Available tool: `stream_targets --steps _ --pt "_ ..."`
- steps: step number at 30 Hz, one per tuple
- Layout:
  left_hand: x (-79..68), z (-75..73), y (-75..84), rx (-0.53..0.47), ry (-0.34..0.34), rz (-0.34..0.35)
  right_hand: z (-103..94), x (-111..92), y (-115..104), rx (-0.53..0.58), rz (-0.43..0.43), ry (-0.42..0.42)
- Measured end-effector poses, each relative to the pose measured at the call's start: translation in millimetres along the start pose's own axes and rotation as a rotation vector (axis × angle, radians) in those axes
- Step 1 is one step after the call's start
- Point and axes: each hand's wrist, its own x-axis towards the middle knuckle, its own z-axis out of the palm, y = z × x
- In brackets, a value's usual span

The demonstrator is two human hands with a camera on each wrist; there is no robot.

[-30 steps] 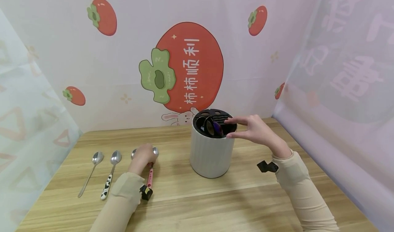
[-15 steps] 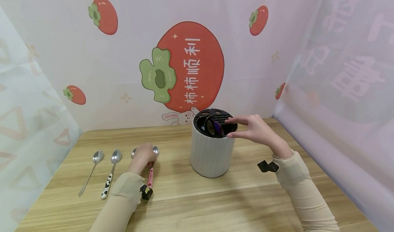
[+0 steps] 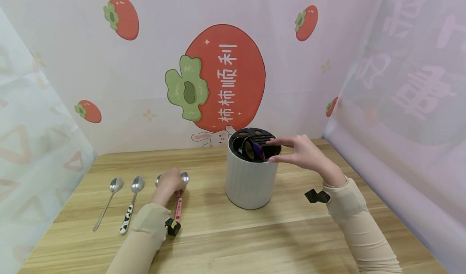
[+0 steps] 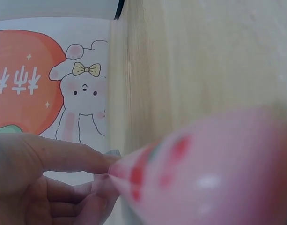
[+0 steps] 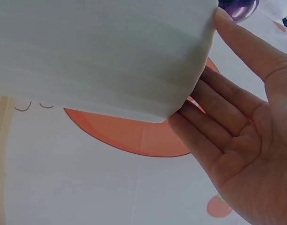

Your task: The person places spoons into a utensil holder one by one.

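By the look of it the work is only partly through: several dark, round-ended utensils (image 3: 249, 148) already stand in the white holder (image 3: 249, 185), while four spoons lie on the table (image 3: 225, 237) to the holder's left. Nearest it is the pink-handled spoon (image 3: 177, 210), pinched near its neck between thumb and forefinger of the left hand (image 3: 171, 183) but not yet raised; just beyond, a partly hidden spoon (image 3: 158, 180) shows only its bowl, and farther left lie the black-and-white-handled spoon (image 3: 127, 217) and the plain metal spoon (image 3: 116, 184), both untouched. The left hand is palm-down, well apart from the holder. The right hand (image 3: 300, 154) is up at the holder's right rim, fingers spread fairly straight, thumb on the near side; how firmly it presses, I cannot tell.
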Motion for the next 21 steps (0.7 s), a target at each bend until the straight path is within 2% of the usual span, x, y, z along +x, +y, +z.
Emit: stream_targets --steps 7,14,21 --pt "0.4 -0.4 -0.2 -0.011 0.013 0.001 0.2 0.1 0.3 -0.002 -0.002 0.0" --pt "5.0 -0.3 -3.2 0.009 0.058 0.01 0.5 -0.1 0.6 0.005 0.001 -0.002" --pt "3.7 -0.8 -2.2 -0.019 0.074 0.025 0.7 0.8 1.4 -0.012 0.003 -0.001"
